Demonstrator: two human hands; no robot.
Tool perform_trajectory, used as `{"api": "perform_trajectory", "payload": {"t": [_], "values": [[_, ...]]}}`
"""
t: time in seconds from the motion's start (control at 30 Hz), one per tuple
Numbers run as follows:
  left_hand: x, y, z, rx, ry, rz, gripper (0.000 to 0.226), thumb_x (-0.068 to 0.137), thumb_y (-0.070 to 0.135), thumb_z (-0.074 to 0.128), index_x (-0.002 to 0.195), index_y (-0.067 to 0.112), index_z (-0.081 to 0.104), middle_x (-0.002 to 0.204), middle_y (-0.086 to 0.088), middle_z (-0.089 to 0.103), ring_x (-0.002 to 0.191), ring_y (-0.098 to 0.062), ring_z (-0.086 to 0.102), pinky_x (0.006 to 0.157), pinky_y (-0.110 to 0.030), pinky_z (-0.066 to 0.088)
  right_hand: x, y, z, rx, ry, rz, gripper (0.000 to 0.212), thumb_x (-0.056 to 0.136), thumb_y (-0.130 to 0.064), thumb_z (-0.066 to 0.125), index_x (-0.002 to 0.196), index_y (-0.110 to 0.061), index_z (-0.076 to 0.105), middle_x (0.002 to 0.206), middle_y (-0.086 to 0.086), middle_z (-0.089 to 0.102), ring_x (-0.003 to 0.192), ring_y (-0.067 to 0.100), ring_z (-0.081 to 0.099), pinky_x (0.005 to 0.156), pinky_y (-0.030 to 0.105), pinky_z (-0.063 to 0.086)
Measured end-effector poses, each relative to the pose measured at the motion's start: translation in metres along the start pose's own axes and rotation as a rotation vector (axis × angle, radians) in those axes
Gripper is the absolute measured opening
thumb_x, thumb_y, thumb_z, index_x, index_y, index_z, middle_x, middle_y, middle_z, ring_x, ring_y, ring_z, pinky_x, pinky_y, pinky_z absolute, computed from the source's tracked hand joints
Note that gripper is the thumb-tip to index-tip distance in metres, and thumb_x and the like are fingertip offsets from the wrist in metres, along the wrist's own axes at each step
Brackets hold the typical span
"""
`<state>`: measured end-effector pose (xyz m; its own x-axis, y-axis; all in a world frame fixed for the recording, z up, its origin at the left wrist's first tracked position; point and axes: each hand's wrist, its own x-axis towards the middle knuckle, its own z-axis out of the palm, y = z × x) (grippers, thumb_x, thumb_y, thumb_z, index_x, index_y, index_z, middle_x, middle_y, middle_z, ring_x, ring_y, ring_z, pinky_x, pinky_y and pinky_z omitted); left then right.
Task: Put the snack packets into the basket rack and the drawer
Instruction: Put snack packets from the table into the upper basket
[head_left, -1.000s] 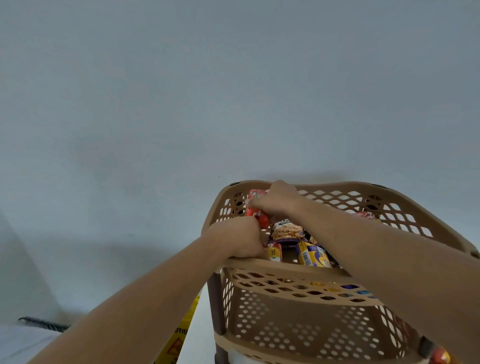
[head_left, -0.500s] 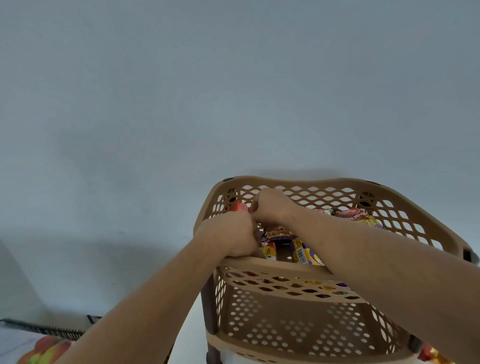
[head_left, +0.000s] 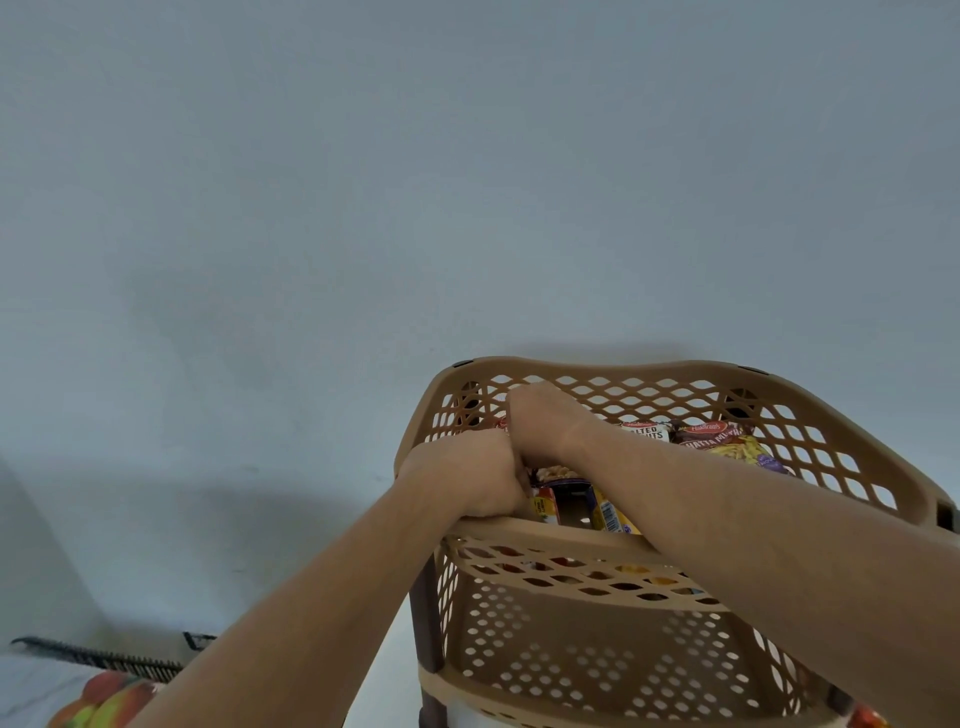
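Both forearms reach forward over the front rim of the basket rack (head_left: 571, 536) and into its top tier. Left hand (head_left: 467, 483) sits knuckles-up just inside the front-left corner, wrist on the rim. Right hand (head_left: 540, 421) is further back, bent down at the wrist, touching the left hand. Both hands have curled fingers, their tips hidden, so I cannot tell what either holds. A sliver of red packet (head_left: 501, 424) shows between them. Snack packets (head_left: 722, 441) lie in the same tier, right of and below the hands.
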<state>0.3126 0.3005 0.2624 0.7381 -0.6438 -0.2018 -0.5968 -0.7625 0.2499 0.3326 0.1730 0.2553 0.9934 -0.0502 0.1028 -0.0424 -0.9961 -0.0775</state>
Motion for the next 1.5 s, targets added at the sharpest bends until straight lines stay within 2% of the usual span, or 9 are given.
{"api": "perform_trajectory", "payload": {"t": [0.23, 0.53, 0.7, 0.83, 1.0, 1.2, 1.3, 1.37, 1.5], "values": [[0.000, 0.001, 0.000, 0.003, 0.005, -0.002, 0.034, 0.085, 0.035, 0.069, 0.119, 0.027, 0.070, 0.112, 0.002, 0.070, 0.100, -0.014, 0.062, 0.091, -0.034, 0.051, -0.001, 0.002, 0.001, 0.102, 0.014, 0.009, 0.029, 0.083, -0.013, 0.064, 0.111, -0.011, 0.068, 0.109, 0.007, 0.068, 0.098, 0.021, 0.063, 0.084, 0.035, 0.055], [0.000, 0.000, 0.000, -0.024, -0.002, -0.012, 0.038, 0.085, 0.030, 0.070, 0.123, 0.030, 0.067, 0.116, 0.003, 0.069, 0.104, -0.013, 0.060, 0.090, -0.031, 0.049, 0.002, 0.000, 0.004, 0.086, 0.010, 0.027, 0.017, 0.085, -0.016, 0.063, 0.099, -0.010, 0.071, 0.090, 0.005, 0.069, 0.080, 0.016, 0.065, 0.073, 0.028, 0.056], [0.001, -0.001, 0.002, -0.017, 0.021, -0.030, 0.037, 0.082, 0.040, 0.071, 0.118, 0.029, 0.070, 0.107, 0.005, 0.071, 0.096, -0.011, 0.064, 0.089, -0.033, 0.053, 0.003, 0.003, 0.007, 0.119, 0.000, 0.048, 0.024, 0.084, -0.020, 0.065, 0.107, -0.012, 0.067, 0.098, 0.004, 0.068, 0.085, 0.015, 0.063, 0.076, 0.028, 0.056], [-0.004, -0.002, 0.006, -0.059, 0.245, -0.070, 0.035, 0.072, 0.056, 0.070, 0.095, 0.029, 0.076, 0.083, 0.010, 0.073, 0.078, -0.006, 0.067, 0.077, -0.033, 0.057, 0.005, 0.007, 0.005, 0.156, -0.011, 0.072, 0.023, 0.083, -0.022, 0.064, 0.103, -0.011, 0.065, 0.097, 0.005, 0.067, 0.081, 0.015, 0.062, 0.069, 0.027, 0.053], [-0.016, -0.003, 0.013, -0.238, 0.755, -0.081, 0.015, 0.086, 0.031, 0.056, 0.091, 0.030, 0.071, 0.090, 0.012, 0.066, 0.075, -0.005, 0.059, 0.062, -0.017, 0.042, 0.008, 0.012, 0.004, 0.208, 0.044, 0.109, 0.032, 0.086, -0.042, 0.060, 0.087, -0.010, 0.062, 0.081, 0.003, 0.065, 0.067, 0.014, 0.057, 0.060, 0.029, 0.048], [-0.017, -0.003, 0.013, -0.349, 0.896, -0.086, 0.029, 0.095, 0.025, 0.044, 0.116, 0.023, 0.064, 0.122, 0.004, 0.062, 0.107, -0.014, 0.059, 0.090, -0.034, 0.050, 0.008, 0.018, 0.003, 0.259, 0.105, 0.159, 0.040, 0.091, -0.041, 0.055, 0.061, -0.016, 0.048, 0.062, 0.000, 0.053, 0.054, 0.015, 0.050, 0.055, 0.032, 0.042], [-0.015, -0.004, 0.013, -0.353, 0.885, -0.108, 0.030, 0.094, 0.026, 0.044, 0.117, 0.024, 0.063, 0.126, 0.006, 0.061, 0.109, -0.014, 0.058, 0.089, -0.032, 0.047, 0.005, 0.020, -0.001, 0.270, 0.151, 0.153, 0.029, 0.090, -0.041, 0.057, 0.096, -0.012, 0.059, 0.088, 0.002, 0.062, 0.078, 0.018, 0.060, 0.065, 0.031, 0.046], [-0.015, -0.004, 0.014, -0.354, 0.867, -0.116, 0.030, 0.092, 0.029, 0.047, 0.118, 0.024, 0.063, 0.126, 0.006, 0.061, 0.109, -0.014, 0.058, 0.087, -0.032, 0.047, 0.001, 0.021, -0.005, 0.321, 0.190, 0.148, 0.044, 0.090, -0.041, 0.057, 0.121, -0.012, 0.051, 0.104, 0.004, 0.062, 0.091, 0.020, 0.060, 0.071, 0.034, 0.049], [-0.018, -0.001, 0.013, -0.397, 0.920, -0.099, 0.027, 0.087, 0.033, 0.051, 0.108, 0.025, 0.065, 0.111, 0.011, 0.064, 0.096, -0.009, 0.057, 0.077, -0.026, 0.042, -0.016, 0.021, -0.021, 0.369, 0.245, 0.125, 0.042, 0.091, -0.040, 0.056, 0.122, -0.013, 0.050, 0.110, 0.006, 0.063, 0.091, 0.020, 0.058, 0.079, 0.038, 0.051]]}}
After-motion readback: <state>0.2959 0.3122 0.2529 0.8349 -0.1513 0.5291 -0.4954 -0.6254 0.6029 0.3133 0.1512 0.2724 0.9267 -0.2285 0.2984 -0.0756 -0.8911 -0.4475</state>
